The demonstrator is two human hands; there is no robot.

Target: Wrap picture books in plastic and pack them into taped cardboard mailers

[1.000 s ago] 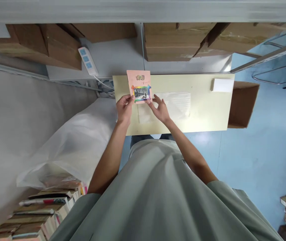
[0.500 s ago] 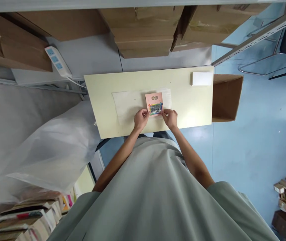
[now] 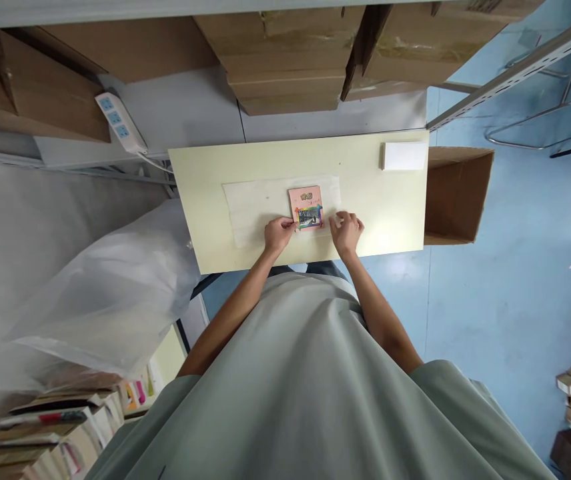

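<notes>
Pink booklet [image 3: 306, 195] lies flat, nr mid-table, on thin whitish sheet [image 3: 253, 210], slightly askew to it. L hand [image 3: 278, 235]: thumb + forefinger pinching booklet's lower-L corner. R hand [image 3: 346, 233]: fingers loosely curled + parted, just off booklet's R side, by sheet's R edge; contact w/ sheet can't tell. Step in hand, my read: placing/squaring booklet on sheet. Next move prob. calls for light fingertip work, L steadying corner, as sheet looks flimsy + easily rucked. Materials: booklet rect., looks like stiff paper, dark pic in rainbow-coloured frame, lettering too sm. to read. Sheet wrinkled, semi-translucent, prob. plastic film. Table [image 3: 380, 217] cream, smooth, straight-edged. White block [image 3: 405, 156] at far R corner, boxy, plain. Open carton [image 3: 455, 200] beyond R end, brown cardbd. Lg plastic bag [image 3: 130, 267] on L: milky, billowy, creased.
</notes>
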